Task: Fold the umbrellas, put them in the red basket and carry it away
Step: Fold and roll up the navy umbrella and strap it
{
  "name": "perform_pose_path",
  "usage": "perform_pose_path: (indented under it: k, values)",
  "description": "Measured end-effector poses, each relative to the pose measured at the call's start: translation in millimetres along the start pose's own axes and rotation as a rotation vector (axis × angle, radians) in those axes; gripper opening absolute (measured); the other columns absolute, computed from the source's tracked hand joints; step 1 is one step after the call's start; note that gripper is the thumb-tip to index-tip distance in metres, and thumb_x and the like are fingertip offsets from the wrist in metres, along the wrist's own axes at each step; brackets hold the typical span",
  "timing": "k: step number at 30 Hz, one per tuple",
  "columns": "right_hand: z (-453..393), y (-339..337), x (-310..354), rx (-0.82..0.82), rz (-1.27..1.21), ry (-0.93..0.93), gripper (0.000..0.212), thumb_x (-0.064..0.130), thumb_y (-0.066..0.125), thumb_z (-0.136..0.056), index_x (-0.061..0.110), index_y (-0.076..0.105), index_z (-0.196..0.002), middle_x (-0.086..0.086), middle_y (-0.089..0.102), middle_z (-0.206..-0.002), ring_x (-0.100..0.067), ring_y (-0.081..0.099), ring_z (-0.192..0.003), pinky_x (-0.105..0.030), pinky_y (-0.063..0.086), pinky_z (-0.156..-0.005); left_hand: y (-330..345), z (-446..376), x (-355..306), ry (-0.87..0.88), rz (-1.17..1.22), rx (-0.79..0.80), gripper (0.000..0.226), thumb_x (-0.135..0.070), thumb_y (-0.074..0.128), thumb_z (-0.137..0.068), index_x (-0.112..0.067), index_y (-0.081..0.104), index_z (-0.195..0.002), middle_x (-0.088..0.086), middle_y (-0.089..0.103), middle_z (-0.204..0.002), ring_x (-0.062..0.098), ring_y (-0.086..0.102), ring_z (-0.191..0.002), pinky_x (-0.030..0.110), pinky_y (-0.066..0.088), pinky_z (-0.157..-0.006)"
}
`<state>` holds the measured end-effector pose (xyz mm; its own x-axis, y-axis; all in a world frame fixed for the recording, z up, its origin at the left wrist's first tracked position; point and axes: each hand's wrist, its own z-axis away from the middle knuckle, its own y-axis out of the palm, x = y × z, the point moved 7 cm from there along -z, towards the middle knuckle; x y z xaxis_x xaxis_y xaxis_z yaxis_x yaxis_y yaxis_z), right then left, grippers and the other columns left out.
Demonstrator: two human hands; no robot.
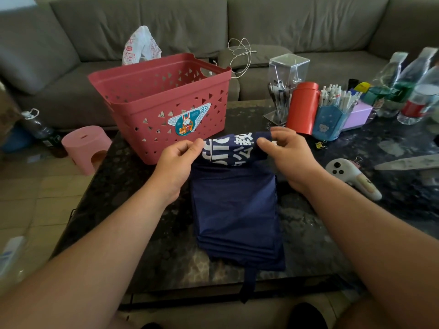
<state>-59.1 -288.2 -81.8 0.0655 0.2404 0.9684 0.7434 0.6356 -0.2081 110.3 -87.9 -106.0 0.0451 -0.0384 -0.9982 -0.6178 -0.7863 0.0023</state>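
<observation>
While the red basket (166, 103) stands behind, both hands' fingers (190, 148) pinch the navy umbrella's (235, 205) rolled end.

— What are the hands doing?
— The left hand (177, 160) and the right hand (288, 154) pinch the rolled far end of a navy umbrella (234, 205) with white lettering; its flat folds lie toward the near edge of the dark table (133, 210).
— And the red basket (164, 103)?
— Upright near the far left corner, just beyond the roll.
</observation>
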Motion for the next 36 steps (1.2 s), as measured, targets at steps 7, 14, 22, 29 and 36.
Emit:
perform_pose_path:
  k: [7, 14, 22, 29, 36]
  values:
    - [4.7, 3.5, 37.7, 0.079, -0.408, 0.079, 0.011, 0.009, 0.067, -0.099, 0.001, 0.070, -0.106, -0.002, 0.073, -0.093, 0.002, 0.071, -0.066, -0.012, 0.052, -0.053, 2.3, 6.5, -15.1, 0.074, 0.020, -0.021, 0.050, 0.003, 0.073, -0.094, -0.020, 0.052, -0.134, 0.004, 0.080, -0.103, 0.015, 0.075, -0.098, 0.030, 0.061, -0.085]
    - [-3.6, 0.7, 28.7, 0.020, -0.323, 0.029, 0.014, -0.002, 0.072, -0.093, -0.001, 0.074, -0.106, -0.008, 0.079, -0.088, -0.017, 0.076, -0.079, -0.026, 0.060, -0.070, -0.7, 4.7, 2.4, 0.062, -0.124, -0.022, 0.084, 0.027, 0.059, -0.088, -0.031, 0.046, -0.147, 0.004, 0.078, -0.115, 0.015, 0.075, -0.108, 0.031, 0.061, -0.090]
    - [2.4, 3.7, 6.6, 0.025, -0.306, 0.096, 0.012, 0.000, 0.073, -0.093, 0.000, 0.075, -0.105, -0.012, 0.080, -0.090, -0.018, 0.077, -0.079, -0.026, 0.060, -0.067, -4.7, 6.0, 13.1, 0.076, -0.325, 0.036, 0.097, 0.012, 0.078, -0.079, -0.046, 0.041, -0.147, -0.002, 0.076, -0.115, 0.014, 0.075, -0.103, 0.038, 0.061, -0.094]
    - [-0.9, 8.5, 4.0, 0.062, -0.359, 0.130, 0.008, 0.001, 0.074, -0.092, 0.004, 0.074, -0.100, -0.011, 0.076, -0.087, -0.018, 0.073, -0.078, -0.026, 0.057, -0.066, -17.9, 3.7, 22.5, 0.014, -0.555, -0.018, 0.094, -0.012, 0.090, -0.079, -0.057, 0.039, -0.144, -0.001, 0.077, -0.102, 0.018, 0.074, -0.095, 0.047, 0.058, -0.098]
    - [0.0, 20.7, -0.9, 0.098, -0.368, 0.137, 0.006, -0.001, 0.071, -0.094, 0.004, 0.072, -0.092, -0.027, 0.074, -0.112, -0.031, 0.073, -0.098, -0.044, 0.060, -0.093, -13.8, 3.0, 14.1, 0.046, -0.789, 0.118, 0.099, -0.016, 0.083, -0.077, -0.047, 0.031, -0.156, -0.009, 0.067, -0.135, 0.016, 0.065, -0.122, 0.031, 0.049, -0.106]
